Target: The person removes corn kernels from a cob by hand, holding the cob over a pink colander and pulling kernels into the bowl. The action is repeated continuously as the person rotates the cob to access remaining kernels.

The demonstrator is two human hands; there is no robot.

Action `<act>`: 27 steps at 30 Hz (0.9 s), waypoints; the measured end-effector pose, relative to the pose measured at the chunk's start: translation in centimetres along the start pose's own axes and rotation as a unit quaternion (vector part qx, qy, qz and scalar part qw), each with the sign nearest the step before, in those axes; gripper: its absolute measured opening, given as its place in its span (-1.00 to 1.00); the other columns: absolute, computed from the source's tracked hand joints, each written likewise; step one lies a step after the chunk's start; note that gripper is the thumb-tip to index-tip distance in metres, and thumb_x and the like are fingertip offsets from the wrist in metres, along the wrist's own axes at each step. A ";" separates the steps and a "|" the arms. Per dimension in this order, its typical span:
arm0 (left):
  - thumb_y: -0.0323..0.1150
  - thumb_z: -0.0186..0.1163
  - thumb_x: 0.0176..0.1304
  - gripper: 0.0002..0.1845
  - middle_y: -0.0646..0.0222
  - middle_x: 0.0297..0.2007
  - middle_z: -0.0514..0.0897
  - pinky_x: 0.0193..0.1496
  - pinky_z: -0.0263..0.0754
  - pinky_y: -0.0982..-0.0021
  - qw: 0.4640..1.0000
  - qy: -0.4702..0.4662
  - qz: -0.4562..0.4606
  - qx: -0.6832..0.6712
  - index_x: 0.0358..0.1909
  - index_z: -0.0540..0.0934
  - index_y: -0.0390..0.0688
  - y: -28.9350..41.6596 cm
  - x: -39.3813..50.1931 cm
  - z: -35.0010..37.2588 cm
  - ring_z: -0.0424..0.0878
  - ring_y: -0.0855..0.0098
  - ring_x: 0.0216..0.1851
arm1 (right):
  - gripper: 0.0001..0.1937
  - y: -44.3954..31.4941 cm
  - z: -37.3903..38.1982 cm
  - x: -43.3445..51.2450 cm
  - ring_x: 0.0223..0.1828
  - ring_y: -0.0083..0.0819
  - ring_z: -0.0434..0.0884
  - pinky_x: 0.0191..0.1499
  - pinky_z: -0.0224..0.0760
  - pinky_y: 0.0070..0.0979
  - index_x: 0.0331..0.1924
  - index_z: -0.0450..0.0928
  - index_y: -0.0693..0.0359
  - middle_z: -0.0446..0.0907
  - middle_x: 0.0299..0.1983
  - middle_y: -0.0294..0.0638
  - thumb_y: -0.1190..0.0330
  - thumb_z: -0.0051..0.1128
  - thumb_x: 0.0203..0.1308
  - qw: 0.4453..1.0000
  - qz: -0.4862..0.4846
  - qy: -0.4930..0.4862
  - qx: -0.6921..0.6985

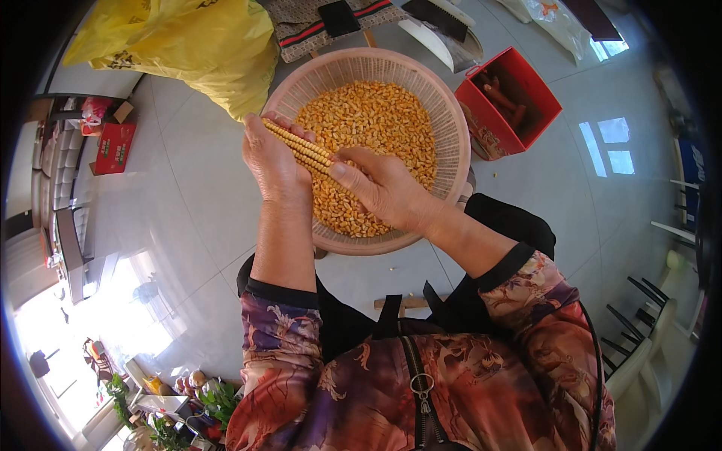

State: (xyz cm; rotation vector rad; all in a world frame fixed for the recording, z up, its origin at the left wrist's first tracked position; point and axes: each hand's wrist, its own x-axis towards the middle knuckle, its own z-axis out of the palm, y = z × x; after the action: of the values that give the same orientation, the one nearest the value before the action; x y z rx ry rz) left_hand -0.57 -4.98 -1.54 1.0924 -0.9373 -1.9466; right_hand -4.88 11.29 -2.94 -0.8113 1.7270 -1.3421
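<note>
My left hand (274,160) grips a yellow corn cob (302,147) near its far left end, with the fingers curled round behind it. My right hand (381,183) holds the cob's near right end, the thumb pressed against the kernels. A darker gap runs lengthwise between the rows of kernels. Both hands are above a pink plastic basket (445,107) with slatted sides. Loose corn kernels (366,118) cover its bottom in a thick layer; my hands and forearms hide part of them.
A bulging yellow plastic bag (197,56) stands left of the basket. To the right, a red box (527,121) holds several bare cobs (502,101). Beyond the basket are a patterned cloth (299,34) with a black phone (338,18), and a white dustpan (434,48) with a brush (437,20).
</note>
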 end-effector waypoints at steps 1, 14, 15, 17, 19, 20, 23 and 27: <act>-0.15 -0.11 0.48 -0.71 0.35 -0.50 0.40 -0.49 0.44 0.30 1.000 0.006 -0.006 0.005 -0.26 0.40 -0.17 0.0 -0.2 0.1 0.42 0.39 -0.56 | -0.43 0.2 0.1 0.0 -0.41 -0.44 0.56 -0.39 0.48 -0.49 0.07 0.51 0.42 0.56 -0.39 -0.19 -0.05 -0.09 0.50 0.999 -0.027 0.007 -0.024; -0.12 -0.10 0.50 -0.70 0.37 -0.48 0.39 -0.45 0.40 0.32 1.000 -0.007 -0.013 0.010 -0.26 0.37 -0.15 -0.6 -1.1 0.6 0.39 0.41 -0.54 | -0.45 0.5 1.0 0.4 -0.55 -0.62 0.50 -0.55 0.37 -0.57 -0.14 0.60 0.43 0.56 -0.50 -0.23 0.02 -0.20 0.56 0.977 0.103 0.036 0.184; -0.12 -0.10 0.50 -0.70 0.37 -0.49 0.39 -0.45 0.39 0.33 1.000 -0.008 -0.013 0.011 -0.27 0.37 -0.15 -0.5 -1.1 0.6 0.38 0.41 -0.53 | -0.44 0.0 1.0 0.4 -0.60 -0.64 0.48 -0.61 0.33 -0.59 -0.17 0.61 0.40 0.56 -0.52 -0.23 0.00 -0.20 0.56 0.967 0.116 0.039 0.223; -0.13 -0.10 0.49 -0.70 0.37 -0.49 0.38 -0.44 0.39 0.33 1.000 -0.014 -0.013 0.015 -0.29 0.36 -0.15 -0.4 -1.2 0.6 0.38 0.41 -0.53 | -0.41 -1.0 -0.4 0.3 -0.68 -0.63 0.41 -0.68 0.21 -0.59 -0.21 0.61 0.34 0.57 -0.52 -0.21 -0.08 -0.24 0.54 0.956 0.199 -0.024 0.216; -0.14 -0.10 0.49 -0.71 0.38 -0.49 0.38 -0.44 0.39 0.33 0.999 -0.027 -0.012 0.016 -0.31 0.36 -0.14 -0.3 -1.3 0.8 0.38 0.41 -0.54 | -0.38 -1.4 -1.1 0.3 -0.74 -0.62 0.36 -0.73 0.12 -0.60 -0.24 0.60 0.28 0.58 -0.53 -0.21 -0.16 -0.27 0.51 0.940 0.254 -0.061 0.218; -0.14 -0.09 0.48 -0.71 0.38 -0.49 0.37 -0.45 0.39 0.33 0.999 -0.036 -0.011 0.015 -0.32 0.36 -0.14 -0.3 -1.4 0.8 0.38 0.41 -0.54 | -0.36 -1.4 -1.2 0.3 -0.75 -0.62 0.34 -0.74 0.08 -0.60 -0.24 0.59 0.26 0.58 -0.54 -0.21 -0.19 -0.29 0.49 0.934 0.269 -0.069 0.225; -0.15 -0.09 0.47 -0.72 0.37 -0.50 0.37 -0.45 0.40 0.33 0.999 -0.038 -0.012 0.009 -0.33 0.36 -0.14 0.1 -1.1 0.7 0.38 0.41 -0.54 | -0.33 -1.1 -1.0 0.3 -0.75 -0.63 0.35 -0.75 0.06 -0.62 -0.20 0.57 0.23 0.56 -0.54 -0.23 -0.27 -0.31 0.45 0.926 0.284 -0.059 0.243; -0.17 -0.08 0.46 -0.73 0.36 -0.50 0.38 -0.47 0.42 0.31 1.000 -0.003 0.000 0.007 -0.32 0.37 -0.14 0.3 -0.8 0.6 0.40 0.39 -0.55 | -0.33 -2.2 -1.0 0.0 -0.73 -0.62 0.38 -0.71 0.14 -0.63 -0.09 0.58 0.26 0.53 -0.51 -0.24 -0.28 -0.21 0.42 0.954 0.220 -0.031 0.202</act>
State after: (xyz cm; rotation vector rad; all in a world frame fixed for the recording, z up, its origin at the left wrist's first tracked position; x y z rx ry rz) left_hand -0.72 -4.35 -0.72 1.0951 -0.9565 -1.9466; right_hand -5.69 11.25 -0.67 -0.2163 1.4055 -1.2758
